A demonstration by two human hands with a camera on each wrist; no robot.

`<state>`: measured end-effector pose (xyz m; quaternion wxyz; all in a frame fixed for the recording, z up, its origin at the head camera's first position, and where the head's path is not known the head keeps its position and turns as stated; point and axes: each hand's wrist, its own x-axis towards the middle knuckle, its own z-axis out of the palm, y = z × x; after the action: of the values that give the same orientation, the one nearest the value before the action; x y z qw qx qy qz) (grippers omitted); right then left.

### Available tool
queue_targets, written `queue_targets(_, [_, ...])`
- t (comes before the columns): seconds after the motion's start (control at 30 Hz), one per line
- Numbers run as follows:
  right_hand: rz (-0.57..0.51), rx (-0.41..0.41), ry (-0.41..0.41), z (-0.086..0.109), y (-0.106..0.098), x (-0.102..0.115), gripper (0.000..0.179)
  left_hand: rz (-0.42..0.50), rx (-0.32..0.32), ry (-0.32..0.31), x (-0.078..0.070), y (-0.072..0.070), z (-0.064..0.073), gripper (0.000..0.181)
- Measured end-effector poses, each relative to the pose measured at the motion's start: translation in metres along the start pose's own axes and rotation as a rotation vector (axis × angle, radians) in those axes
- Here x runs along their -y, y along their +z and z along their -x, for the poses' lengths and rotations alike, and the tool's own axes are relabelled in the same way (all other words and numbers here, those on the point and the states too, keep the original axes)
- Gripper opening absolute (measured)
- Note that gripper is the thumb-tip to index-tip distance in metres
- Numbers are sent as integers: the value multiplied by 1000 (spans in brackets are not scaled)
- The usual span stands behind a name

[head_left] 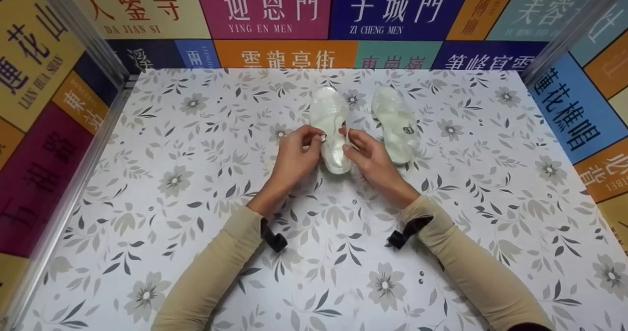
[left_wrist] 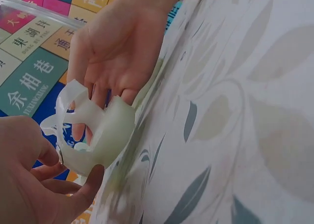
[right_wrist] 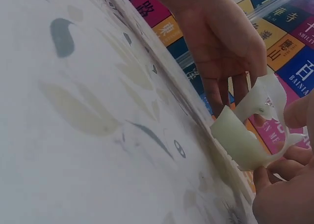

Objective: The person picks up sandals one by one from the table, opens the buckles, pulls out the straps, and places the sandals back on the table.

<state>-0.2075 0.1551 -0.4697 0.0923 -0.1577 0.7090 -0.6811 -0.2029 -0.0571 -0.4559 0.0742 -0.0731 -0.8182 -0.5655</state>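
Jelly sandal lies heel toward us on the flowered tablecloth; our left hand pinches its buckle, our right hand its strap, seemingly to lift both clear.

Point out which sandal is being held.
The sandal on the left, held between the left hand and right hand; the other sandal lies right of them, held by neither.

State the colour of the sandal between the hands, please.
The sandal is pale greenish white, clearest in the head view.

"ying en men" on pink panel, "zi cheng men" on navy panel
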Motion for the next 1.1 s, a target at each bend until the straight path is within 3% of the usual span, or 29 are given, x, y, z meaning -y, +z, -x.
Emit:
queue_targets(0.43, [-8,45,-27,35,-25,0,48,-28,101,19,-13,15,14,19])
queue_targets(0.6, [39,48,-39,48,-34,-4,45,-25,155,29,-16,22,19,19])
queue_targets(0.9, [80,59,42,69,-43,-4,46,-31,220,19,-17,29,28,20])
queue_targets(1.1, [118,81,103,69,-48,0,47,-45,228,22,-11,29,28,18])
